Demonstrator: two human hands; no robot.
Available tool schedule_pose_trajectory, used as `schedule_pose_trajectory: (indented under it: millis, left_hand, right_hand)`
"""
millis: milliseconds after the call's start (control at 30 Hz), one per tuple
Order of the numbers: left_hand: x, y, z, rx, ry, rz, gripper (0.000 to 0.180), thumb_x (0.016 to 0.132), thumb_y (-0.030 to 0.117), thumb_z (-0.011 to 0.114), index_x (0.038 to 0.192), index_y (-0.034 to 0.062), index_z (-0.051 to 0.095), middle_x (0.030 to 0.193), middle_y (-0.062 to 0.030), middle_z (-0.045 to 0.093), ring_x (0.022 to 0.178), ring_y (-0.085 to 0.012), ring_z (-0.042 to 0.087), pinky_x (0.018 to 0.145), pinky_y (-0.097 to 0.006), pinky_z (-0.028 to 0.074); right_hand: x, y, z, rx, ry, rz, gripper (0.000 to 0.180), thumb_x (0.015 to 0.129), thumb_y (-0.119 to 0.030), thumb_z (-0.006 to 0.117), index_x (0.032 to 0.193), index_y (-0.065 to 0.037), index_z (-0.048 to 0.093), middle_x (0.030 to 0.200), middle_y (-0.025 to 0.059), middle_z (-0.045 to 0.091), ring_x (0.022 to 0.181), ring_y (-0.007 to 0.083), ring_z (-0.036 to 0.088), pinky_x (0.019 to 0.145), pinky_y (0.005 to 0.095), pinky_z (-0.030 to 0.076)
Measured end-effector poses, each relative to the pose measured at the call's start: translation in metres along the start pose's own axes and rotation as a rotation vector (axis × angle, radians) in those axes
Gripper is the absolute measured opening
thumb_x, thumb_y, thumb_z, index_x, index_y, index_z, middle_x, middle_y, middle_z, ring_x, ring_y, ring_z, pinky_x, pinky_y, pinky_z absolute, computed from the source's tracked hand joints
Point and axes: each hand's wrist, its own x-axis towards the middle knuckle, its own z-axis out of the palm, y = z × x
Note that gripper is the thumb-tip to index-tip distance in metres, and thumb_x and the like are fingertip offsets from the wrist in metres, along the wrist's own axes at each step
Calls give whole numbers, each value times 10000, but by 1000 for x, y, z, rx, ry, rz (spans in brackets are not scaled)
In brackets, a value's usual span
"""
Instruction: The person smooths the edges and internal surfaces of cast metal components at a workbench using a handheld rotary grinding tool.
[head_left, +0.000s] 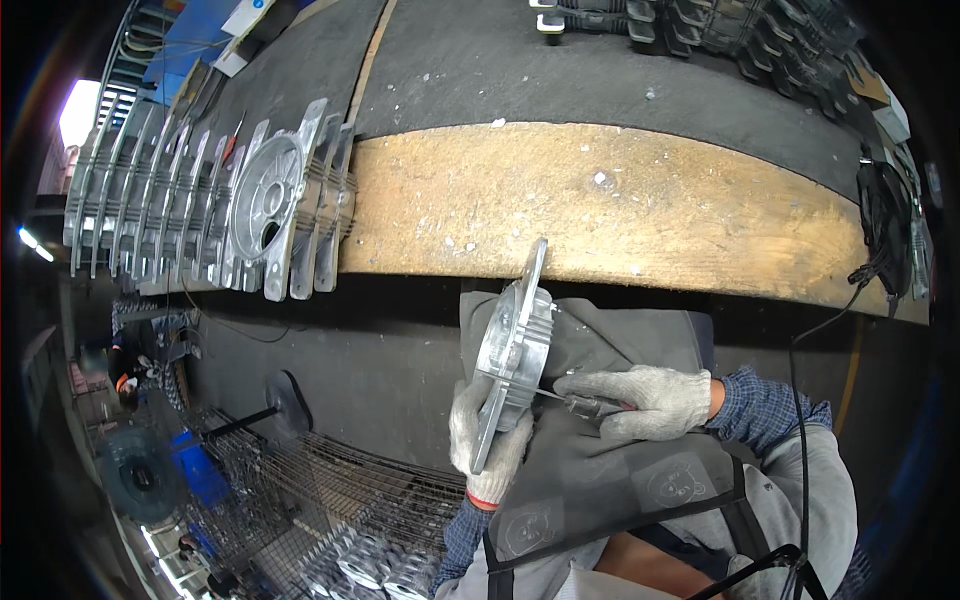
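In my gloved left hand (487, 440) is a silver cast metal housing (518, 345), tilted upright over my lap, with a round face, ribs and flat flange ends. My fingers are closed around its lower end. My gloved right hand (650, 402) is closed on a hand tool with a thin metal shaft (547, 392) and what looks like a clear and red handle. The shaft's tip meets the side of the housing; its exact contact point is hard to see. Both hands are in front of the grey apron (600, 470), below the bench edge.
Similar castings (150, 190) stand in a row at the bench's left. The wooden bench strip (600, 215) carries metal chips. Dark castings (690, 25) lie at the far right, a black cable (800, 390) hangs at the right. Wire baskets (370, 490) with castings stand lower left.
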Motion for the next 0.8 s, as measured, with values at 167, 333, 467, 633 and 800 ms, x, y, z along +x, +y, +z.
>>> schedule_pose_trajectory:
  millis: [167,333,467,633,800]
  left_hand:
    - [0,-13,1,46,-9,75,641,752,166,924,1327,33,673,1251,-173,719,1150,-361,719,993,-460,585]
    - [4,-8,-2,13,-7,40,676,709,121,923,1327,28,665,1256,-170,704,1159,-360,703,1020,-457,567]
    - [2,-9,-10,34,-44,-19,725,707,101,937,1369,53,643,1332,-210,708,1226,-425,703,1083,-519,560]
    - [6,-14,-15,-28,-96,5,743,698,92,937,1376,45,636,1347,-231,703,1280,-443,690,1119,-528,550]
    - [6,-25,-15,6,-102,-25,718,712,100,927,1360,32,626,1310,-204,693,1218,-406,690,1085,-492,550]
  right_hand:
    - [2,16,-3,207,3,-4,761,1109,-332,622,1716,0,303,1577,212,585,1425,284,614,1191,369,488]
    - [5,30,-9,533,39,38,757,1108,-264,595,1735,-5,259,1547,144,585,1317,193,637,1047,268,547]
    - [3,4,-23,444,26,147,750,1098,-262,614,1722,-6,287,1561,190,598,1327,216,656,1028,300,574]
    - [14,10,-35,-74,52,-103,780,1096,-381,622,1711,-19,307,1543,232,623,1378,331,654,1088,416,574]
    - [22,-4,-50,-141,-76,-37,820,1084,-529,618,1727,-119,317,1410,233,717,1254,405,727,1070,445,594]
